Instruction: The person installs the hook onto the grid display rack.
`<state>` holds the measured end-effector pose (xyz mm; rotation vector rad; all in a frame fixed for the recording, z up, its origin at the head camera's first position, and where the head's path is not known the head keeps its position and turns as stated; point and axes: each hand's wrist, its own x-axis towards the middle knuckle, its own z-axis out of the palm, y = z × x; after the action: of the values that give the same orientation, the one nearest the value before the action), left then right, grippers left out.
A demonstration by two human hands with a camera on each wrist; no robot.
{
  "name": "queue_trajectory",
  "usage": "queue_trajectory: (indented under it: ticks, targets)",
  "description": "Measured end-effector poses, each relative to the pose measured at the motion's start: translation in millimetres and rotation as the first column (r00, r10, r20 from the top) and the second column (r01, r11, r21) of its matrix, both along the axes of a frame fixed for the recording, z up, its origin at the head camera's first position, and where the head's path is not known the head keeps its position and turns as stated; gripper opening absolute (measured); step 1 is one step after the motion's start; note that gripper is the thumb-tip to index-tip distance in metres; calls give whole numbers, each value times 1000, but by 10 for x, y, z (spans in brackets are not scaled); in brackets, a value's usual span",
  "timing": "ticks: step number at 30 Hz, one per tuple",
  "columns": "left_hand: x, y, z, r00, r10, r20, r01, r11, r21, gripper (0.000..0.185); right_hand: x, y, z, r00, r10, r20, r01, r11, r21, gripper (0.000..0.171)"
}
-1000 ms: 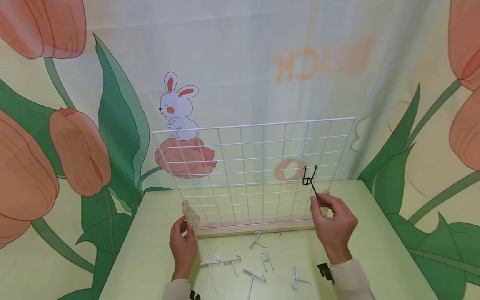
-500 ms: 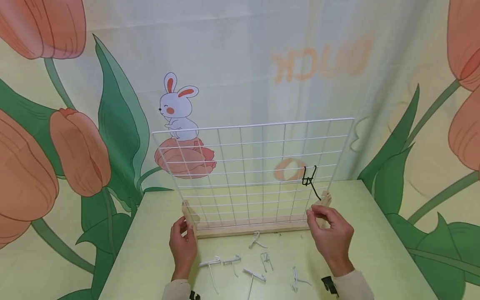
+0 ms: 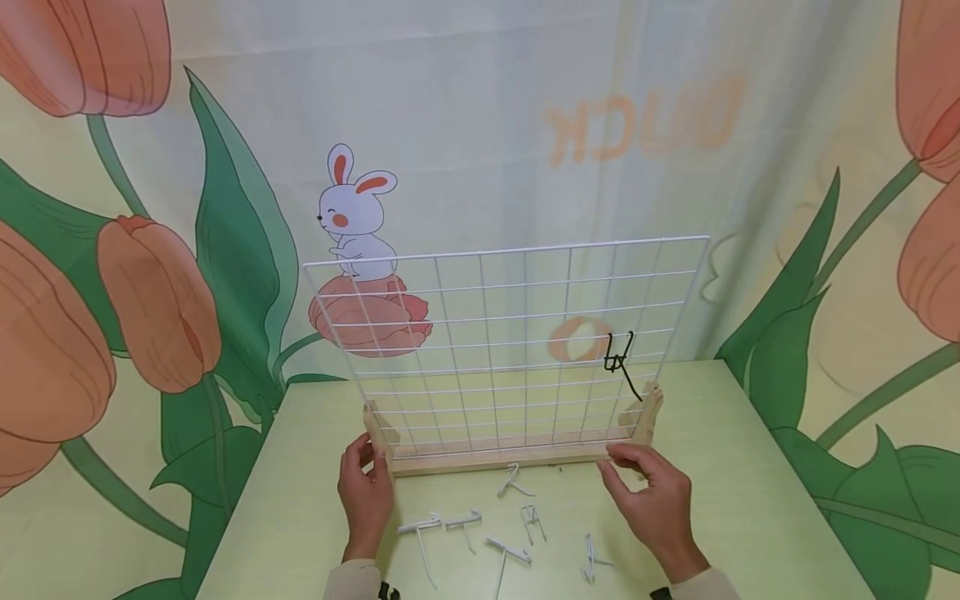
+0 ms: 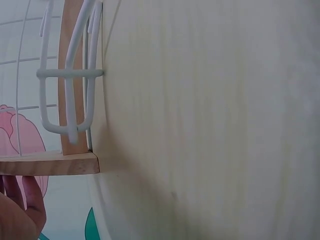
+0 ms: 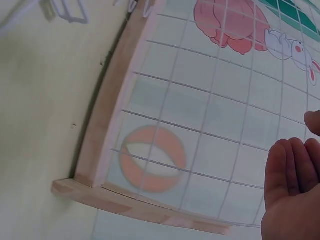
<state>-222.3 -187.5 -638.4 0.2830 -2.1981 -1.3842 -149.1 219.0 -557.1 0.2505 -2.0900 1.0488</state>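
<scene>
A white wire grid panel (image 3: pixel 480 252) stands upright in a wooden base (image 3: pixel 487 466) on the table. On its right side hangs a black wire hook (image 3: pixel 616 362), its prong slanting down toward the right end piece. My left hand (image 3: pixel 366 492) holds the left wooden end piece (image 3: pixel 381 429), and its fingers (image 4: pixel 34 197) show against that piece in the left wrist view. Just in front of the base's right end is my right hand (image 3: pixel 654 500). Its thumb and fingers are apart, with nothing between them; the right wrist view shows the fingers (image 5: pixel 292 167) beside the grid.
Several white wire hooks lie on the table in front of the base, among them a long-pronged one (image 3: pixel 510 550) and one at the right (image 3: pixel 590 558). A white hook (image 4: pixel 70 73) looms large in the left wrist view. A printed curtain (image 3: pixel 480 125) hangs behind.
My right hand has let go of the black hook's prong and moved down toward me. The hook stays hanging on the grid, and my left hand has not moved.
</scene>
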Motion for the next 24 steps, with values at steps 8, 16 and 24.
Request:
queue_trajectory:
  ticks: [8, 16, 24]
  targets:
    - [4, -3, 5, 1000, -12, -6, 12, 1000, 9, 36, 82, 14, -246, 995, 91, 28, -92, 995, 31, 35]
    - [7, -7, -7, 1000, -12, -14, 13, 1000, 19, 36, 192, 50, -519, 985, 77, 154, -94, 990, 104, 34]
    - [-8, -14, -20, 1000, -2, -15, 3, 1000, 22, 36, 310, 59, -680, 951, -12, 310, -43, 984, 170, 26]
